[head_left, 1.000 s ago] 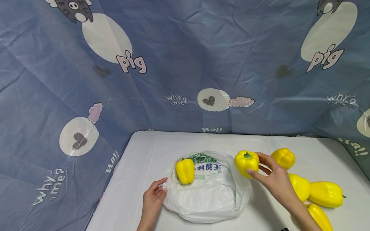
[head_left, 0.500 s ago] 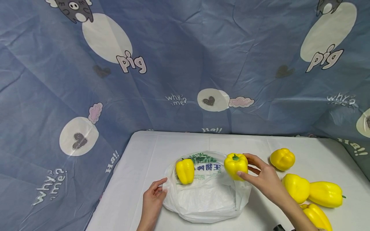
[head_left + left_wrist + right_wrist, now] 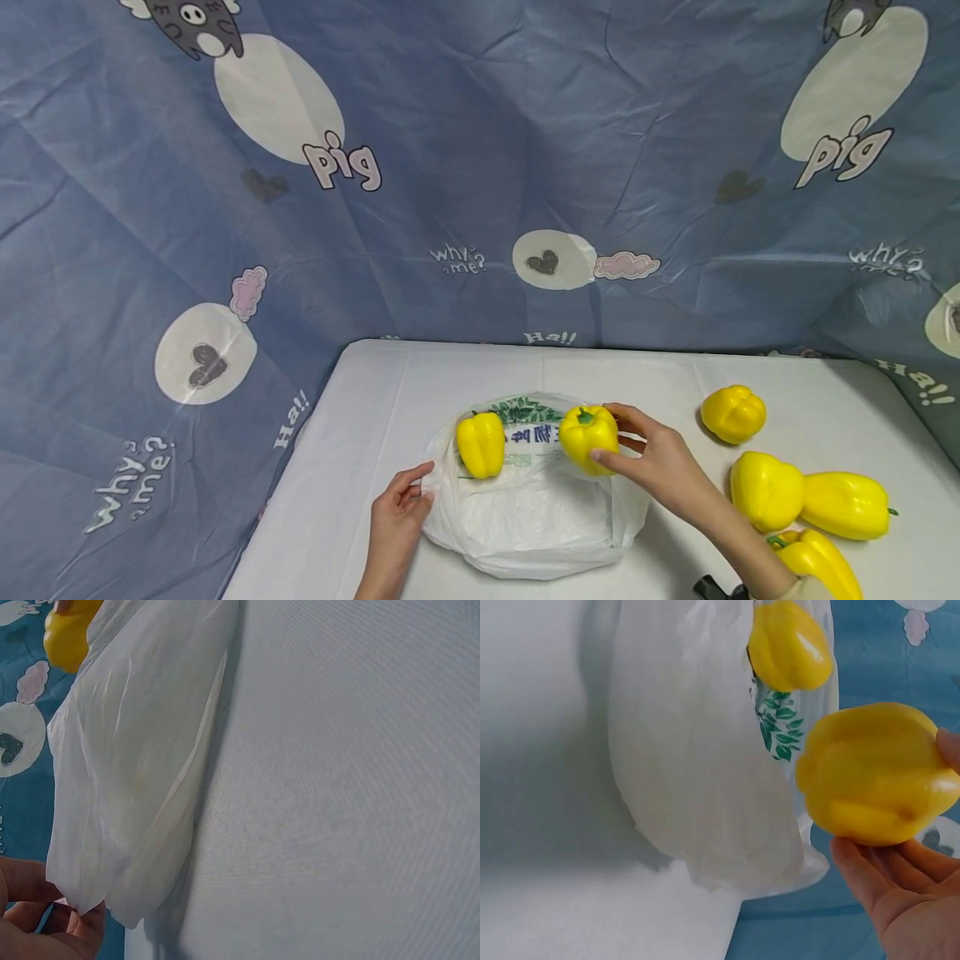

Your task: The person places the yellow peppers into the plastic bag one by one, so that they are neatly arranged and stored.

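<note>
A white plastic bag (image 3: 532, 517) with green leaf print lies spread open on the table. My left hand (image 3: 399, 517) pinches its left rim between thumb and fingers, which the left wrist view also shows at the bag's edge (image 3: 82, 892). Inside the bag, toward its left, sits one yellow bell pepper (image 3: 481, 445). Another yellow bell pepper (image 3: 588, 440), green stem facing up, is held by my right hand (image 3: 660, 462) over the right part of the bag's opening. In the right wrist view this held pepper (image 3: 877, 774) is gripped between thumb and fingertips, apart from the pepper in the bag.
To the right on the white table (image 3: 420, 375) lie several more yellow bell peppers, one farther back (image 3: 733, 413) and others grouped nearer (image 3: 767, 490). A small black object (image 3: 712, 588) shows beside my right forearm. A blue patterned cloth (image 3: 480, 183) hangs behind the table.
My right hand has carried its pepper leftward, from beside the bag's right rim to over its opening. My left hand has stayed at the bag's rim.
</note>
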### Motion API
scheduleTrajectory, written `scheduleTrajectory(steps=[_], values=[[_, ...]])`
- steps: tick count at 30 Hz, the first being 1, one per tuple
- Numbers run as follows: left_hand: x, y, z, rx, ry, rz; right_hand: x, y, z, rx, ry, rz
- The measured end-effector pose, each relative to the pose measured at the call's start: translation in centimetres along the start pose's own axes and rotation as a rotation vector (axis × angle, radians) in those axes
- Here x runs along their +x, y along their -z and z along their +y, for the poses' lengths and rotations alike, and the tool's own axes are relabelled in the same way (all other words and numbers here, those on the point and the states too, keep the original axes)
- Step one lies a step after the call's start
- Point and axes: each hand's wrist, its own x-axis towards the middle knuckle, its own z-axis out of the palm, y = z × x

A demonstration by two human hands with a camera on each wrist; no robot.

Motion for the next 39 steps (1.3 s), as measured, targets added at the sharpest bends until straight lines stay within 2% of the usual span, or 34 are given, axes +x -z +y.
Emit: scheduleTrajectory(steps=[10, 22, 34, 39], values=[[-0.2, 0.1, 0.0, -0.013, -0.018, -0.003, 1.3, -1.2, -0.1, -0.020, -0.033, -0.059], [-0.2, 0.2, 0.0, -0.039, -0.025, -0.028, 2.3, -2.4, -0.3, -0.087, 0.015, -0.124], [-0.2, 0.2, 0.1, -0.042, -0.013, -0.021, 3.4, -3.4, -0.3, -0.150, -0.050, -0.193], [-0.3, 0.2, 0.2, -0.045, -0.029, -0.015, 3.6, -3.6, -0.2, -0.147, -0.008, -0.224]])
